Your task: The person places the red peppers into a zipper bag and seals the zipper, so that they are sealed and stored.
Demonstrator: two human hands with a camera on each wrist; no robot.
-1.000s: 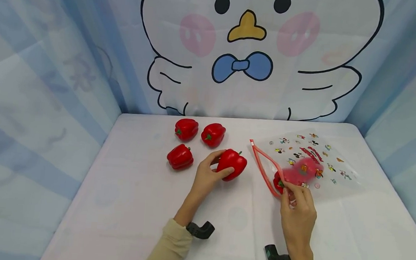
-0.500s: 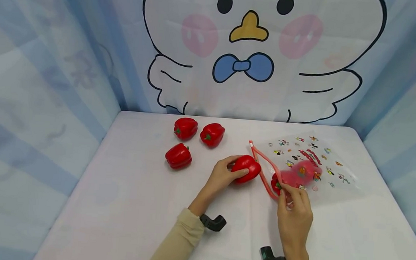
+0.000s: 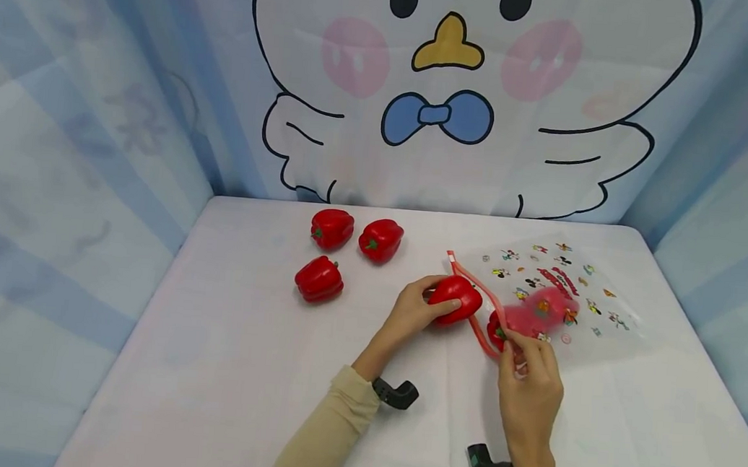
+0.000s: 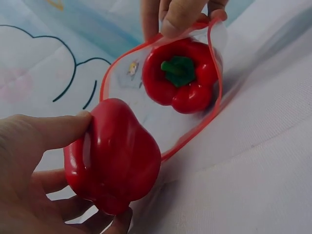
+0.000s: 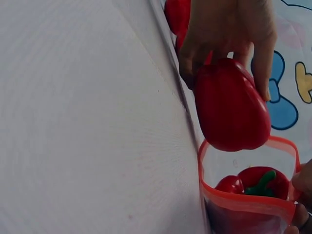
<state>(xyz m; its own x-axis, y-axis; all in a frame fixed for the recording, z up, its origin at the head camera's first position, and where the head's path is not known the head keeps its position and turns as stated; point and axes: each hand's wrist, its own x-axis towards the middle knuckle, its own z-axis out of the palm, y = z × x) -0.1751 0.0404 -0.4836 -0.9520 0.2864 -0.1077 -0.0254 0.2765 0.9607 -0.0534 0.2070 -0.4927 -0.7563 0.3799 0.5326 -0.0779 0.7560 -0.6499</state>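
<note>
My left hand (image 3: 414, 311) grips a red bell pepper (image 3: 455, 301), thumb on the near side and fingers round the far side. The pepper is right at the mouth of a clear zip bag (image 3: 602, 329) with a red rim and small cartoon prints. My right hand (image 3: 532, 400) pinches the near edge of that rim, and the mouth gapes. Inside the bag, close to the opening, a red pepper (image 4: 180, 78) shows its green stem toward the left wrist camera. Deeper in, more red (image 3: 548, 303) shows through the plastic.
Three more red bell peppers lie at the back left of the white table: one near the back edge (image 3: 331, 229), one beside it (image 3: 381, 240) and one in front (image 3: 319, 279). A printed curtain (image 3: 430, 179) hangs behind the table.
My left hand has carried its pepper rightward to the bag's mouth, turning it along the way. The right hand keeps its pinch on the rim, nearly still.
</note>
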